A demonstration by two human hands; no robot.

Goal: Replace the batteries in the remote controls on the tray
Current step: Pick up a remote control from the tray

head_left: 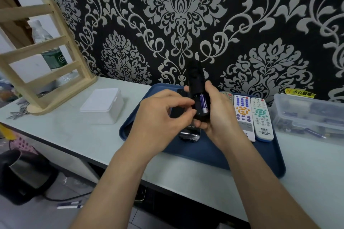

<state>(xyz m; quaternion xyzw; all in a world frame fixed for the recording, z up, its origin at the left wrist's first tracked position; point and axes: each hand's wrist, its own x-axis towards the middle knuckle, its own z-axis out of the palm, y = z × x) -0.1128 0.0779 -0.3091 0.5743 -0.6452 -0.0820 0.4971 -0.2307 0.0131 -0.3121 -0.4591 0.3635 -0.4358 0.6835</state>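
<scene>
- Head view: the right hand grasps the black remote upright above the blue tray. Its open back faces the person, probably so that the slots are easy to reach.
- A purple battery sits in the right-hand slot.
- The left hand curls its fingertips against the empty-looking left slot, likely seating or prising a cell.
- Whether those fingers pinch anything is hidden.
- Another dark remote lies beneath the hands, mostly covered.
- The contents of the clear box are hard to make out.
</scene>
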